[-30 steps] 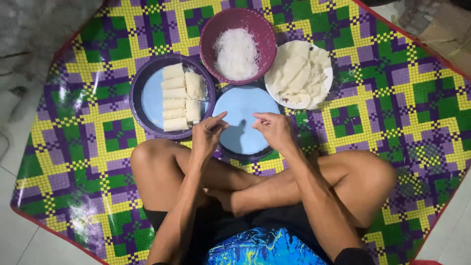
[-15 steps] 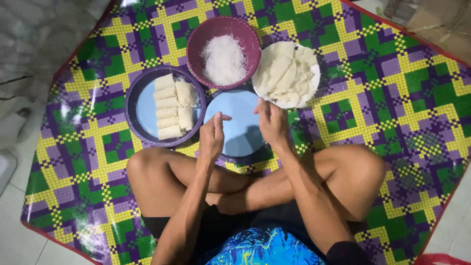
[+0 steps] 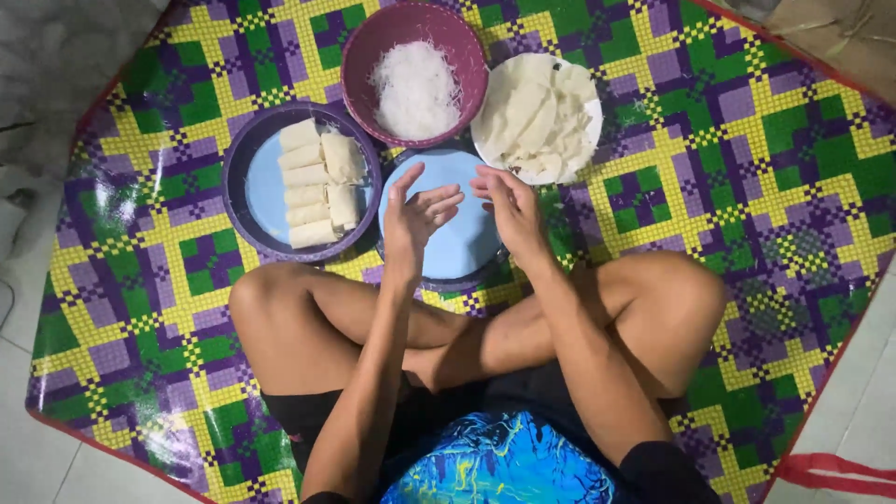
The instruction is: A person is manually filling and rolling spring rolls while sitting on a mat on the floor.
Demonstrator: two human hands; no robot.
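I sit cross-legged on a checked mat. My left hand [image 3: 415,219] and my right hand [image 3: 509,210] hover over an empty light-blue plate [image 3: 457,252], fingers spread, holding nothing. To the left a purple-rimmed plate [image 3: 245,177] carries several pale rolled wraps [image 3: 317,182]. Behind the blue plate stands a maroon bowl [image 3: 359,56] of white thin noodles [image 3: 415,89]. A white plate [image 3: 590,140] at the right back holds a stack of pale wrapper sheets [image 3: 537,117], just beyond my right fingertips.
The green, purple and yellow checked mat [image 3: 747,187] covers the floor, with a red edge. Pale floor tiles [image 3: 28,280] lie to the left and at the lower right. My bare knees [image 3: 672,289] flank the plate.
Both hands have moved forward over the blue plate and opened, fingers spreading from a pinched pose. The view has shifted slightly toward the dishes.
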